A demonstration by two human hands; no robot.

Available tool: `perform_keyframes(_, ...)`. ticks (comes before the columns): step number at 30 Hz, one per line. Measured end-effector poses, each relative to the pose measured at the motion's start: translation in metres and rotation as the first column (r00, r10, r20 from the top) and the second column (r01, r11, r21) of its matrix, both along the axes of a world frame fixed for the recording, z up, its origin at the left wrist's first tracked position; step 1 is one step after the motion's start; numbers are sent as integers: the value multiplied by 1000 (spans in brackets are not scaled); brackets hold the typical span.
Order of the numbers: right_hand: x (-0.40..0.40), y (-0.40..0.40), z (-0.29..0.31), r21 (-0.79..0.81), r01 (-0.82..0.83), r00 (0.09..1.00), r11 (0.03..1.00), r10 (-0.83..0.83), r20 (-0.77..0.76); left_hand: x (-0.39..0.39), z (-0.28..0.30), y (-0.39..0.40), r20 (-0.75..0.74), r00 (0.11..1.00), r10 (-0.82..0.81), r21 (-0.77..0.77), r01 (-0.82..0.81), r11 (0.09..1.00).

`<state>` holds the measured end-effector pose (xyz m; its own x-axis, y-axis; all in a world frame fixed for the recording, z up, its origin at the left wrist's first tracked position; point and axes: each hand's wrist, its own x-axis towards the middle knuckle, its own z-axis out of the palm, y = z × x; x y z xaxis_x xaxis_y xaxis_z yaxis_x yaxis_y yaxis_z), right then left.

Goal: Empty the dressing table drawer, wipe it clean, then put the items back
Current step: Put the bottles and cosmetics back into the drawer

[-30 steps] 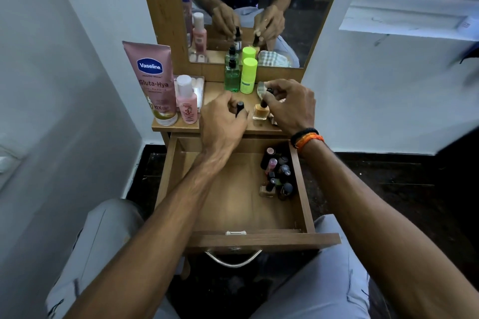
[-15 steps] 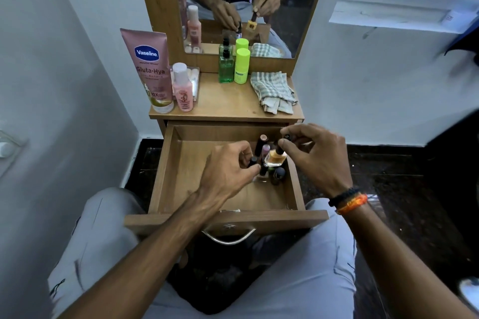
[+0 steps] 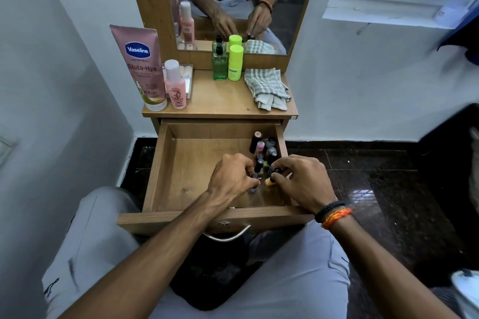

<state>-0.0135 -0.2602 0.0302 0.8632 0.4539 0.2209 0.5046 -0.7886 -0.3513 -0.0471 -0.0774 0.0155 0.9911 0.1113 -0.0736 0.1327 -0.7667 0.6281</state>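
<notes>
Inside the drawer's [image 3: 160,163] right half, both hands meet — left hand [image 3: 230,179] pinching a dark vial [image 3: 253,184]. Right hand [image 3: 303,181] pinches an orange bottle's [image 3: 270,182] cap.

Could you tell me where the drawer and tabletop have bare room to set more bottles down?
The drawer floor is bare across its left and middle. Its right side is crowded with small bottles and both hands. On the tabletop, a bare patch lies between the pink bottle and the cloth.
</notes>
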Motion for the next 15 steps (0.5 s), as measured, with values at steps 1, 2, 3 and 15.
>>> perform_keyframes(1, 1, 0, -2, -17, -3, 1000, 1000, 3, -2, 1, -1, -1, -2, 1000, 2, -1, -2, 1000)
perform_keyframes(2, 1, 0, -3, -36, -5, 1000, 999, 5, -1, 2, -2, -2, 1, 1000, 3, 0, -3, 1000)
perform_keyframes(3, 2, 1, -4, -55, -5, 1000, 998, 5, 2, 3, -2, -3, 4, 1000, 4, 0, -4, 1000)
perform_keyframes(15, 2, 2, -13, -113, 17, 998, 993, -9, 70, 10, -6, -11, 16, 1000, 18, 7, -18, 1000)
